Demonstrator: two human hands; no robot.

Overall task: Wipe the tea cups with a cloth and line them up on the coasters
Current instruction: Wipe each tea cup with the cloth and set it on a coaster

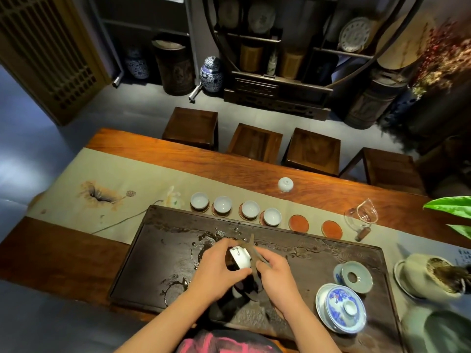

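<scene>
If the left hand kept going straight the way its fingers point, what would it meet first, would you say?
Probably the coaster row: the left hand, gripping a cup, points up-right across the dark tray toward the fourth cup. Depth is uncertain.

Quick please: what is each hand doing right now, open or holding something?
Left hand: holds a white tea cup.
Right hand: pinches the brown cloth against the cup.

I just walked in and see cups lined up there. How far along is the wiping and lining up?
Four cups already sit on coasters in the row along the far edge of the tray. A fifth cup is in hand: the left hand grips it while the right hand works a brown cloth against it. Two coasters at the right end are bare, and one more cup sits upside down beyond the row.
</scene>
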